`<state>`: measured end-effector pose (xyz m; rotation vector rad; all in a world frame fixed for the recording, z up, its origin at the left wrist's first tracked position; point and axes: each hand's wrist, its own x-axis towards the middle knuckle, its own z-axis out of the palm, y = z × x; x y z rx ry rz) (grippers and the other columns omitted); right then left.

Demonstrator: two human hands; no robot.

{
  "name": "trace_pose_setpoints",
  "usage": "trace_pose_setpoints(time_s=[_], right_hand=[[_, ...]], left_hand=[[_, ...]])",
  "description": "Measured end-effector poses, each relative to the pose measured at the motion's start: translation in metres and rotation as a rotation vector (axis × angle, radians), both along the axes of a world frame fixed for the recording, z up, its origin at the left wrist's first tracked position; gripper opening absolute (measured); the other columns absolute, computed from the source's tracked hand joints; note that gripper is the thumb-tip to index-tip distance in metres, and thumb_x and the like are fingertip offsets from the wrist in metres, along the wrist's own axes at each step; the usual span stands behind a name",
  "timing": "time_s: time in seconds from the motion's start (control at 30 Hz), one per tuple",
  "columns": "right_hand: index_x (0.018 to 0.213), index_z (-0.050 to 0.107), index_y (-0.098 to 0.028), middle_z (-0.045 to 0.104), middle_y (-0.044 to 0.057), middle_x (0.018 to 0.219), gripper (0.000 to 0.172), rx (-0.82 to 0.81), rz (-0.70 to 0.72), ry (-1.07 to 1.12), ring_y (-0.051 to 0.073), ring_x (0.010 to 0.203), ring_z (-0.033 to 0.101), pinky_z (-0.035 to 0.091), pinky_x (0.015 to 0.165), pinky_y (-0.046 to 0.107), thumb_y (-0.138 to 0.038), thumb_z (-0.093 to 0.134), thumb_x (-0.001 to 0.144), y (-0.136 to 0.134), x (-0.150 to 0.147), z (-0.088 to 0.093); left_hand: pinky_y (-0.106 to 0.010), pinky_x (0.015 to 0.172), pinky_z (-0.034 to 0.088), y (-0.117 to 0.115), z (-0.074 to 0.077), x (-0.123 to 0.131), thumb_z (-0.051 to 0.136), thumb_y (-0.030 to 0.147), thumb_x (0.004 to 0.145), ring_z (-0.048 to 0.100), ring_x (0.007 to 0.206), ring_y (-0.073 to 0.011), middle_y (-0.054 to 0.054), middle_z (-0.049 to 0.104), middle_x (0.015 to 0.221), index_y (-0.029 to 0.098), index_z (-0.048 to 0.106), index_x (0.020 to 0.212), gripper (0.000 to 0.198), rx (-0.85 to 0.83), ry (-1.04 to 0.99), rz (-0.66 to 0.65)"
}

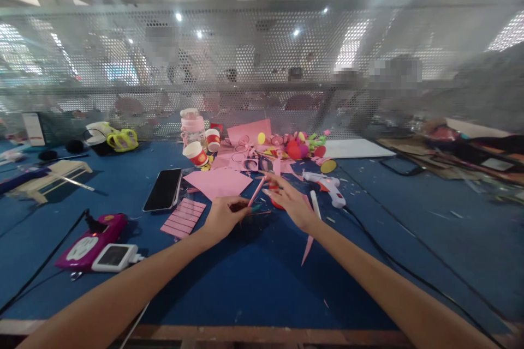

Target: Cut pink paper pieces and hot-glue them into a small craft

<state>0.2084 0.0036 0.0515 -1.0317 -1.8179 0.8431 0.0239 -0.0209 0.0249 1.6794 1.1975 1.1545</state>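
Note:
My left hand (225, 217) pinches the lower end of a slim pink paper stick (257, 192), which slants up to the right. My right hand (291, 203) is open, its fingers stretched out by the stick's upper end; whether they touch it I cannot tell. A small teal item (256, 208) shows at my left fingertips, its kind unclear. Partly hidden under my right hand is a red object (277, 204). Beyond the hands lies a large pink paper sheet (219, 182). Left of my left hand is a pink card with dark lines (183, 217).
A white hot glue gun (327, 186) with a black cord lies at right. At left are a phone (164, 190), a purple power strip (92, 242) and a white charger (115, 257). Paper cups (195, 154), a pink bottle (192, 128) and craft scraps stand before a perforated screen (254, 54).

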Motion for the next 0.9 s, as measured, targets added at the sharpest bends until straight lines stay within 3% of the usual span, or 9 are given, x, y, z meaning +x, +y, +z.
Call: trace_pose_setpoints(time_s=[0.1, 0.23, 0.33, 0.4, 0.47, 0.57, 0.67, 0.77, 0.9], right_hand=[[0.098, 0.057, -0.021, 0.059, 0.006, 0.108, 0.034, -0.155, 0.122, 0.192, 0.018, 0.101, 0.054, 0.042, 0.089, 0.034, -0.042, 0.057, 0.071, -0.005, -0.01, 0.005], [0.081, 0.061, -0.018, 0.065, 0.006, 0.095, 0.033, -0.255, 0.079, 0.293, 0.019, 0.086, 0.061, 0.047, 0.082, 0.034, -0.043, 0.065, 0.061, -0.009, -0.022, 0.003], [0.082, 0.061, -0.017, 0.066, 0.007, 0.09, 0.036, -0.267, 0.065, 0.244, 0.019, 0.083, 0.062, 0.048, 0.079, 0.034, -0.046, 0.064, 0.061, -0.009, -0.023, 0.001], [0.086, 0.06, -0.017, 0.066, 0.007, 0.087, 0.036, -0.169, 0.014, 0.101, 0.02, 0.083, 0.061, 0.048, 0.077, 0.034, -0.047, 0.06, 0.066, -0.005, -0.017, 0.002], [0.092, 0.058, -0.017, 0.063, 0.009, 0.09, 0.036, 0.03, -0.168, -0.149, 0.022, 0.087, 0.058, 0.045, 0.079, 0.038, -0.047, 0.05, 0.075, 0.001, -0.005, 0.004], [0.096, 0.052, -0.007, 0.054, 0.023, 0.101, 0.043, 0.32, -0.721, -0.547, 0.035, 0.102, 0.046, 0.034, 0.085, 0.052, -0.046, 0.043, 0.079, 0.013, 0.022, 0.008], [0.104, 0.045, 0.004, 0.044, 0.034, 0.106, 0.056, 0.231, -1.15, -0.747, 0.045, 0.104, 0.04, 0.035, 0.076, 0.055, -0.043, 0.05, 0.073, 0.026, 0.051, 0.005], [0.108, 0.044, 0.005, 0.044, 0.035, 0.107, 0.067, 0.001, -1.249, -0.858, 0.045, 0.102, 0.041, 0.036, 0.073, 0.053, -0.044, 0.057, 0.065, 0.038, 0.074, -0.004], [0.114, 0.039, 0.008, 0.049, 0.035, 0.104, 0.075, -0.245, -1.105, -0.84, 0.042, 0.098, 0.049, 0.04, 0.073, 0.047, -0.046, 0.053, 0.065, 0.049, 0.092, -0.011]], left_hand=[[-0.021, 0.049, 0.041, -0.001, -0.001, 0.001, 0.061, 0.03, 0.067, 0.051, 0.048, -0.0105, -0.002, 0.063, 0.06, 0.013, 0.068, 0.08, 0.023, -0.034, -0.017, -0.03], [-0.021, 0.049, 0.04, -0.004, -0.001, 0.002, 0.059, 0.03, 0.069, 0.05, 0.047, -0.0099, -0.002, 0.061, 0.056, 0.013, 0.068, 0.08, 0.022, 0.006, 0.018, -0.066], [-0.021, 0.049, 0.039, -0.005, 0.0, 0.003, 0.06, 0.031, 0.069, 0.05, 0.047, -0.0098, -0.001, 0.061, 0.055, 0.013, 0.068, 0.076, 0.021, -0.011, 0.0, -0.086], [-0.021, 0.048, 0.039, -0.004, 0.001, 0.003, 0.061, 0.033, 0.068, 0.049, 0.046, -0.0096, -0.001, 0.06, 0.055, 0.013, 0.068, 0.073, 0.022, -0.048, -0.044, -0.073], [-0.02, 0.047, 0.039, -0.001, 0.002, 0.001, 0.064, 0.034, 0.065, 0.049, 0.046, -0.0093, -0.001, 0.059, 0.052, 0.012, 0.067, 0.07, 0.023, -0.087, -0.095, -0.041], [-0.02, 0.047, 0.039, 0.003, 0.003, -0.002, 0.068, 0.036, 0.06, 0.051, 0.046, -0.0093, 0.0, 0.059, 0.051, 0.012, 0.066, 0.066, 0.025, -0.151, -0.18, -0.003], [-0.02, 0.046, 0.041, 0.004, 0.005, -0.002, 0.071, 0.039, 0.054, 0.052, 0.046, -0.0094, 0.0, 0.059, 0.05, 0.012, 0.065, 0.064, 0.03, -0.22, -0.278, 0.021], [-0.02, 0.046, 0.043, 0.003, 0.008, -0.001, 0.075, 0.04, 0.047, 0.052, 0.043, -0.0089, 0.001, 0.058, 0.047, 0.011, 0.064, 0.064, 0.035, -0.292, -0.355, 0.012], [-0.019, 0.045, 0.044, 0.002, 0.011, 0.0, 0.077, 0.037, 0.044, 0.052, 0.042, -0.0076, 0.001, 0.058, 0.048, 0.01, 0.063, 0.066, 0.038, -0.325, -0.411, -0.019]])
